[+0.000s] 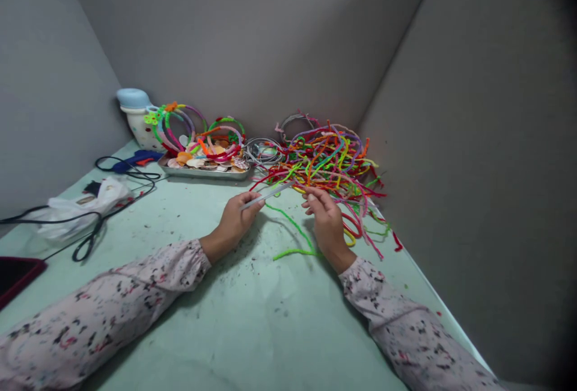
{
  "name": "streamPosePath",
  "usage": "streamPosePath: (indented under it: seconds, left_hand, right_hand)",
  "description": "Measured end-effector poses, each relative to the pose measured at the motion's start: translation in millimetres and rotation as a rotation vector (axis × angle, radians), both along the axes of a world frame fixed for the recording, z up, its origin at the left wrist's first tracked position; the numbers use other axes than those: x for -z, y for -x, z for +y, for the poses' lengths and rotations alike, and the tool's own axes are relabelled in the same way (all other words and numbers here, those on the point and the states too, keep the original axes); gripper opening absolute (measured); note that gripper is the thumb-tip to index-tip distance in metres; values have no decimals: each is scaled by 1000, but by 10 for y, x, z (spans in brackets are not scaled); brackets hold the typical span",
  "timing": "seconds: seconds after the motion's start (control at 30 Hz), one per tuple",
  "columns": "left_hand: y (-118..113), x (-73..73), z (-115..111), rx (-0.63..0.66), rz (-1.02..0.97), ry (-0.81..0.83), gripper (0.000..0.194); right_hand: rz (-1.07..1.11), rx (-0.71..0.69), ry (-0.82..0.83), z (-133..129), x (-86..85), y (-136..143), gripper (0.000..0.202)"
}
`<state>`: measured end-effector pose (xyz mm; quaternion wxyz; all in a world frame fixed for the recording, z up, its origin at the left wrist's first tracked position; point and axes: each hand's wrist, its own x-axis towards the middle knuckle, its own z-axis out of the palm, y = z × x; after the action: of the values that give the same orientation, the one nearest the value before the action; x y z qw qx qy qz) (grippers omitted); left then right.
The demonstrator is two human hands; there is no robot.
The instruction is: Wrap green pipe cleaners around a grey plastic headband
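Observation:
My left hand (237, 216) pinches a thin, whitish, translucent stick (270, 193) that looks like a hot-glue stick. It slants up to the right, its far end close to the fingers of my right hand (327, 216). Those fingers are bent and drawn together with the thumb; whether anything small is between them is hard to make out. Below and between the hands, a bent bright green pipe cleaner (295, 225) lies on the table. Just past my right hand spreads a tangled heap of coloured pipe cleaners (333, 153).
A metal tray (207, 174) at the back holds paper discs and wrapped headbands (228, 153). Beside it stand a white container with blue top (137, 117) and a blue tool (135, 161). Leftward lie a plastic bag (85, 207), black cables (97, 222) and a dark red-edged device (18, 277).

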<state>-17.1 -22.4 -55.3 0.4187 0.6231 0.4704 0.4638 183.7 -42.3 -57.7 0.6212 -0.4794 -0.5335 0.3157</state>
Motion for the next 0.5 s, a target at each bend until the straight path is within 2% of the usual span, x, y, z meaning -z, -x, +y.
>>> streamPosePath:
  seconds: [0.07,0.13,0.23,0.37,0.5]
  left_hand:
    - [-14,12,-3,34,-79,50,27]
    - [-35,21,-7,92,-149,123,27]
    - [-71,21,-29,182,-208,208,26]
    - [-113,-3,-83,260,-172,258,23]
    - [-130,-5,-102,286,-136,280,24]
  right_hand:
    - [140,-81,108,59,13,-57,28]
    - [165,-156,171,85,17,-80,26]
    - [56,-208,192,53,7,-38,26]
    - [-75,-274,151,-37,9,65,26]
    - [-172,-260,102,-78,32,106,24]
